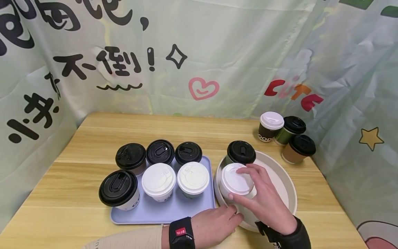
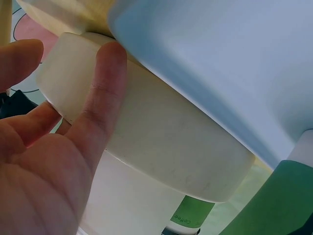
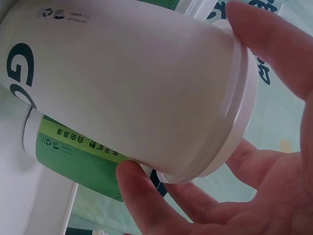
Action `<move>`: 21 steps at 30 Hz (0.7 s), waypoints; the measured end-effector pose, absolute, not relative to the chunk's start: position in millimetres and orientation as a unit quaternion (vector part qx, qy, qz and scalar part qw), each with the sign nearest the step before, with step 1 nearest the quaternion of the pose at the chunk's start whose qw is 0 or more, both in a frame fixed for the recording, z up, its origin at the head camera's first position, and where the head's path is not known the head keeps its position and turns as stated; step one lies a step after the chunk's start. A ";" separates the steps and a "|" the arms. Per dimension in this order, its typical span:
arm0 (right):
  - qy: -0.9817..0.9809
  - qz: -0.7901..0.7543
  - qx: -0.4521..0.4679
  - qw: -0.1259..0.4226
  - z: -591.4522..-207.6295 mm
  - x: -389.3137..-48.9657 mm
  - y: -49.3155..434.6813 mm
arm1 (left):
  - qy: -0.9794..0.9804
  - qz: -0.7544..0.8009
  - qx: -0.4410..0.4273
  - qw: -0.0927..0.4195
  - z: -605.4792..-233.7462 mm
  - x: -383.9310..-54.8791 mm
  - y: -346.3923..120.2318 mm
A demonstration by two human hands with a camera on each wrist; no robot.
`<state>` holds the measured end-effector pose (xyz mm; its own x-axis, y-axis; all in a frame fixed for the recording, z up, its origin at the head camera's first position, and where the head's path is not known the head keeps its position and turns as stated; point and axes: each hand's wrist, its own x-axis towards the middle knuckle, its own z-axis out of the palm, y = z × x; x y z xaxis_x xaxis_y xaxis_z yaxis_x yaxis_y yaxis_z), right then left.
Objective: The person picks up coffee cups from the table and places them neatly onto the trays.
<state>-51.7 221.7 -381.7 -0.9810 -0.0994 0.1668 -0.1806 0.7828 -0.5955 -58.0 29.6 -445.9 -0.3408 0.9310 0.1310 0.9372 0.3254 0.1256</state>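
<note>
My right hand [image 1: 269, 202] holds a white paper coffee cup [image 3: 132, 83] by its white lid [image 1: 233, 177], thumb on one side and fingers on the other. That cup is over the left part of a round cream tray [image 1: 290, 183]. Just behind it in the tray is a green cup [image 3: 80, 156] with a black lid [image 1: 241, 152]. My left hand [image 1: 216, 224] rests at the tray's front left, its straight index finger [image 2: 105, 83] lying along the outer wall.
Left of the round tray is a blue rectangular tray [image 1: 149, 215] bearing several lidded cups, black lids [image 1: 160, 152] behind and white lids [image 1: 192, 177] in front. A black-lidded cup [image 1: 119, 188] overhangs its left edge. Three more cups [image 1: 289, 129] stand at the back right, near the cloth wall.
</note>
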 end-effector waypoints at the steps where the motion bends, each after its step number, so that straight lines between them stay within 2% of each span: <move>1: -0.942 0.322 0.076 0.064 -381.9 -51.6 221.7 | -0.814 -0.089 -0.573 0.019 -446.0 -57.9 29.6; 13: -0.941 0.316 0.098 0.075 -380.8 -47.3 224.9 | -0.816 -0.069 -0.573 0.041 -447.1 -57.6 30.6; 21: -0.941 0.317 0.095 0.076 -364.3 -42.7 240.5 | -0.820 -0.087 -0.564 0.031 -447.9 -57.4 31.1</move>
<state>-42.7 240.5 -364.3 -0.9705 -0.1300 0.2032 -0.2264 0.7813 -0.5817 -57.4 31.1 -447.9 -0.3612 0.9205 0.1490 0.9312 0.3478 0.1088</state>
